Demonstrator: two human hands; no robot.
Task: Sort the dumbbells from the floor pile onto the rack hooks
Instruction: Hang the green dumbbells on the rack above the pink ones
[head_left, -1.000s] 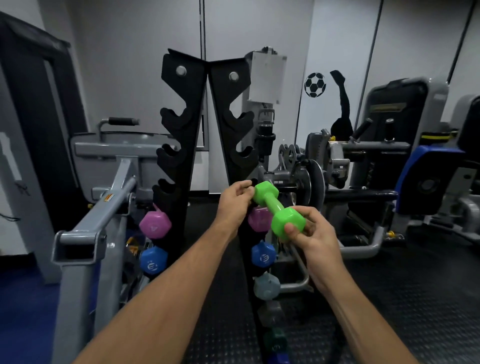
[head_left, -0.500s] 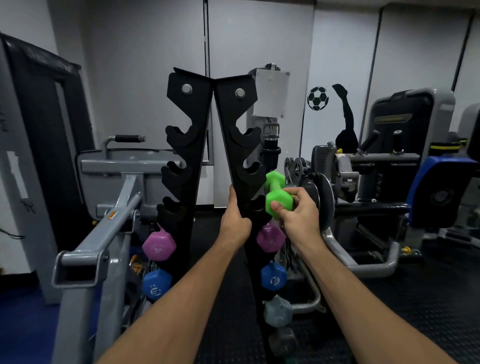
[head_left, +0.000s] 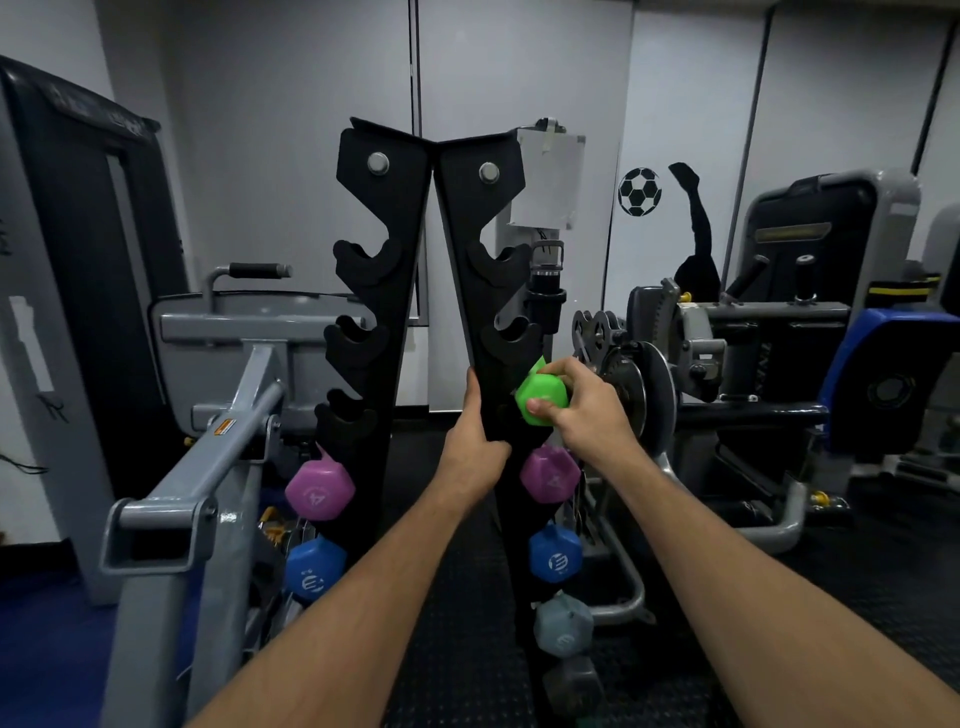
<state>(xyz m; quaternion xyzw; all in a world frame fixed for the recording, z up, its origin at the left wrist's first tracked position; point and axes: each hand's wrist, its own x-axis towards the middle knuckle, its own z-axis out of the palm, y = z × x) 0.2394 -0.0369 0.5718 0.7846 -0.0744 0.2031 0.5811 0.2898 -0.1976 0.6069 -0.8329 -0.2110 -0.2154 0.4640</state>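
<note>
Fingers, right: the right hand (head_left: 584, 410) is clamped on the near head of the green dumbbell (head_left: 537, 397), thumb under the front face, fingers (head_left: 558, 370) curled over the top.
Fingers, left: the left hand (head_left: 475, 441) is wrapped around the inner edge of the rack's right upright (head_left: 485, 291), thumb on the near face; the other fingers are hidden behind the upright.
Green dumbbell: pressed against the outer side of the right upright, at the hook directly above the purple dumbbell (head_left: 549, 474); whether it is seated in the hook cannot be told.
Right upright, below: purple, then a blue dumbbell (head_left: 555, 553), then a grey dumbbell (head_left: 563, 623), with a darker one under that, blurred.
Left upright (head_left: 387, 291): a second purple head (head_left: 319, 488) and a second blue head (head_left: 314, 569) hang low; the hooks above them are bare.
Rack: black, the two uprights meet at the top, each with a silver bolt.
Surroundings: grey weight machines on both sides, dark rubber floor, a football sticker (head_left: 640, 191) on the wall.
</note>
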